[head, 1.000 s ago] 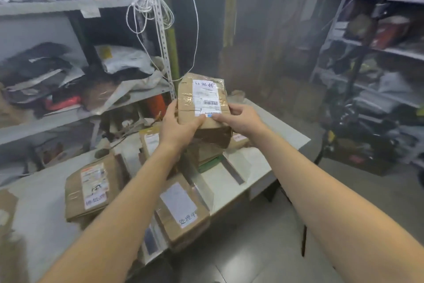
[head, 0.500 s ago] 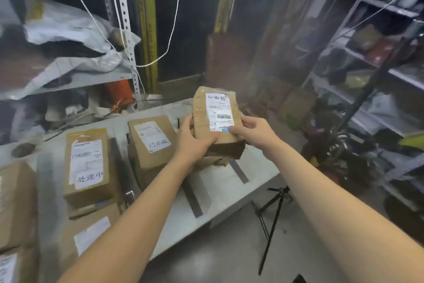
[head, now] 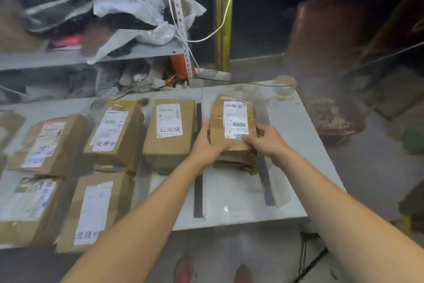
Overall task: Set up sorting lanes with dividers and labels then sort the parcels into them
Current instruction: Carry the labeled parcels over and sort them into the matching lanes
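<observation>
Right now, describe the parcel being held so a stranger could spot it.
On the grey table, look in the rightmost lane, between two dark divider strips. The brown parcel tops a small stack there. Alone among its neighbours, it is gripped by both the left hand and right hand.

1. Left hand (head: 207, 145) and right hand (head: 266, 141) grip the near corners of a taped parcel (head: 231, 122), label up.
2. The parcel tops a small stack (head: 236, 163) on the grey worktop (head: 298, 168).
3. Dark divider strips (head: 198, 197) flank that stack, marking a lane.
4. Left of the strips, labelled boxes (head: 171, 131) lie in rows.
5. A cluttered shelf (head: 137, 50) stands behind.
</observation>
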